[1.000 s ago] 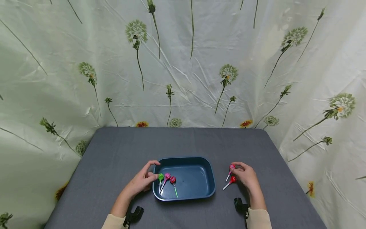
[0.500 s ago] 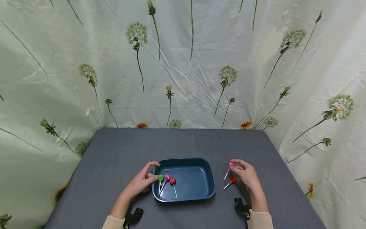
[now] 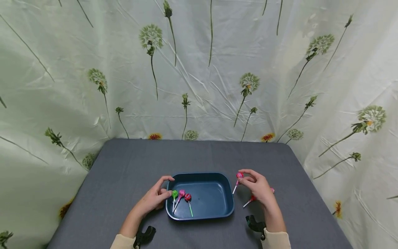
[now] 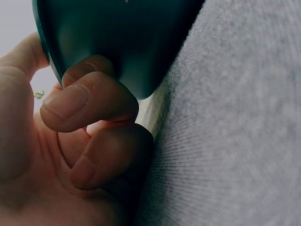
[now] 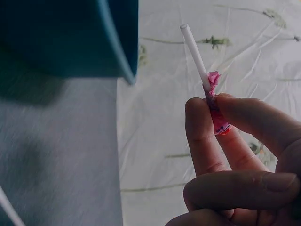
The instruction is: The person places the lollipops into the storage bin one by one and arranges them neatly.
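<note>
My right hand (image 3: 259, 186) pinches a pink-and-red wrapped lollipop (image 3: 239, 175) between thumb and fingers, just off the right end of the blue tray (image 3: 211, 216). In the right wrist view the white stick of this lollipop (image 5: 194, 52) points up toward the tray. My left hand (image 3: 153, 197) grips the tray's left end, thumb at the rim; other fingers (image 4: 94, 101) curl against its outside. Inside the tray's left part lie a green lollipop (image 3: 174, 194), a pink lollipop (image 3: 181, 193) and a red lollipop (image 3: 188, 197) with a green stick.
On the grey-covered table (image 3: 130, 159), a red lollipop (image 3: 252, 199) lies partly under my right hand. A pink thing (image 3: 272, 190) peeks out behind that wrist, mostly hidden. A flower-print curtain (image 3: 199, 69) hangs behind the table.
My right hand has lifted the pink-and-red lollipop and carried it left, close to the tray's right rim. The left hand and the tray have stayed in place.
</note>
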Demonstrator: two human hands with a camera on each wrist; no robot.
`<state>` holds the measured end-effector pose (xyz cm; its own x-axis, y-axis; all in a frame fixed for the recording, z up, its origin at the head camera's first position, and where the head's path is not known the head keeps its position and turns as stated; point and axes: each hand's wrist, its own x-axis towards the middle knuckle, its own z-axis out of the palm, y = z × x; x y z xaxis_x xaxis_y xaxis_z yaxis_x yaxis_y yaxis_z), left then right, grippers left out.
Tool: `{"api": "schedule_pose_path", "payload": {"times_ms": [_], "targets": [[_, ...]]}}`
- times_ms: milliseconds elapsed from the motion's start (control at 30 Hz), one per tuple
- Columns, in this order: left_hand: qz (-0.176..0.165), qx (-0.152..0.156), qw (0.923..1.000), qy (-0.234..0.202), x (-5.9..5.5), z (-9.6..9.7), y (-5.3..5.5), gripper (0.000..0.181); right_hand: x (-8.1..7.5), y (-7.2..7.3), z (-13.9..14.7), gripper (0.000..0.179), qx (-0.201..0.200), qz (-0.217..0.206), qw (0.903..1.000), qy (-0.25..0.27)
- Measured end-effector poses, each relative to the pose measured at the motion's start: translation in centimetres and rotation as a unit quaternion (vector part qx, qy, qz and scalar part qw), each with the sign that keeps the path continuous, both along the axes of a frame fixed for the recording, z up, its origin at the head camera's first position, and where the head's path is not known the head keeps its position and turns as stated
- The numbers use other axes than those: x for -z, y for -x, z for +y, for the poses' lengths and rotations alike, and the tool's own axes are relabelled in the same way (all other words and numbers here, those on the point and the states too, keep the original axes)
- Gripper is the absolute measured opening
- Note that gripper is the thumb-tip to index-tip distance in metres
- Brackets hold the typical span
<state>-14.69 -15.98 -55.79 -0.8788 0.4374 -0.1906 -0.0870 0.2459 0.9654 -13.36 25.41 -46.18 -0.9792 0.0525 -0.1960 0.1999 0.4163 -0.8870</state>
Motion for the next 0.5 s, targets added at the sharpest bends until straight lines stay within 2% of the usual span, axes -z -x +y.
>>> {"api": "schedule_pose_path", "payload": {"times_ms": [167,400,500], "targets": [[0.006,0.004,1.0000,-0.006,0.1,0.0,0.0,0.050,-0.4,0.2,-1.5,0.041,-0.020,0.003,0.9998,0.009],[0.001,0.000,1.0000,-0.004,0.1,0.0,0.0,0.049,-0.2,0.3,-3.0,0.041,-0.070,0.010,0.9970,0.029],[0.001,-0.003,1.0000,-0.001,0.2,0.0,0.0,0.050,-0.2,0.2,-3.5,0.040,-0.077,0.011,0.9963,0.037]]}}
